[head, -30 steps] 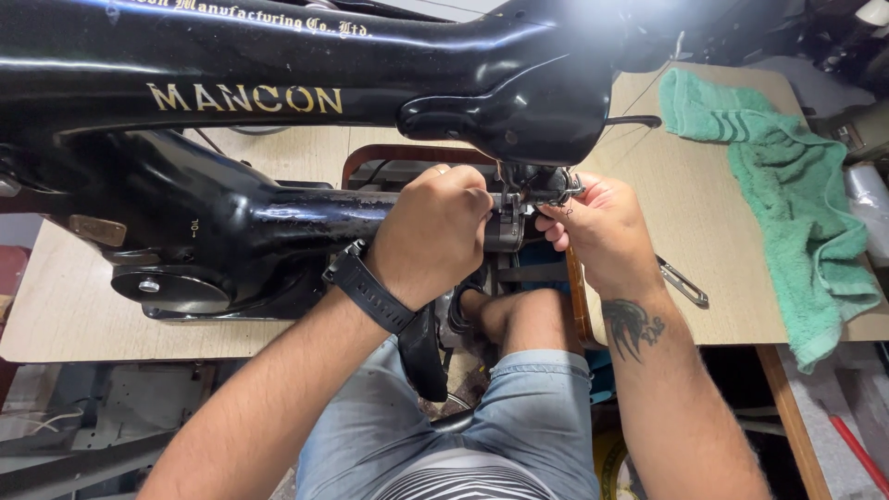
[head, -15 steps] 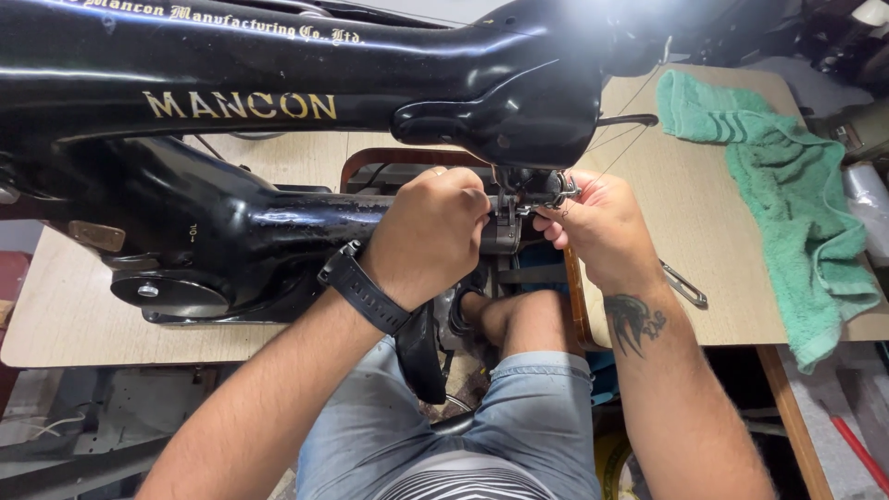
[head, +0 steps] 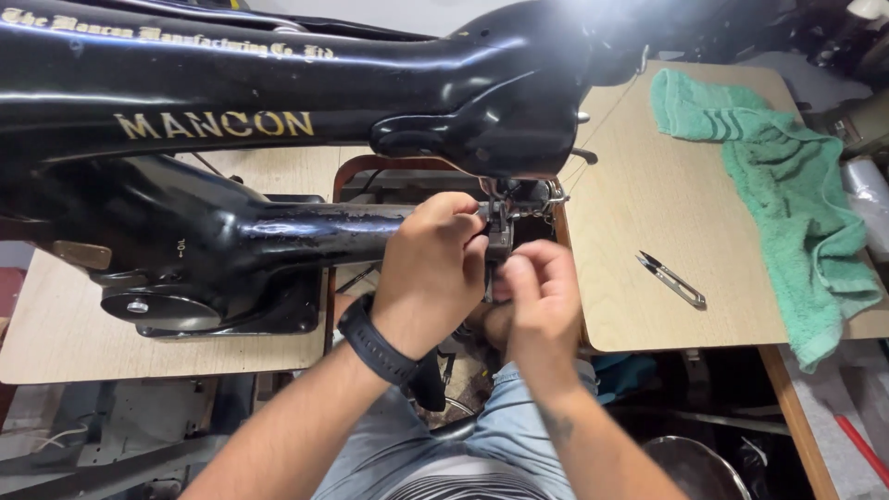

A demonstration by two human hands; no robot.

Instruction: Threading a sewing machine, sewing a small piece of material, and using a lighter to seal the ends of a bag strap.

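Right now our left hand (head: 435,268) is curled around the end of the black sewing machine (head: 278,185) arm, gripping it beside the needle (head: 501,215). Our right hand (head: 537,301), just below, has its fingertips pinched; what they hold we cannot tell. Work at the needle looks unfinished. Thread snips (head: 672,280) lie untouched on the surface (head: 648,213) near a green towel (head: 787,185).

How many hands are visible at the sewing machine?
2. The left hand grips the end of the machine's black arm; the right hand is just beside it, below the needle area.
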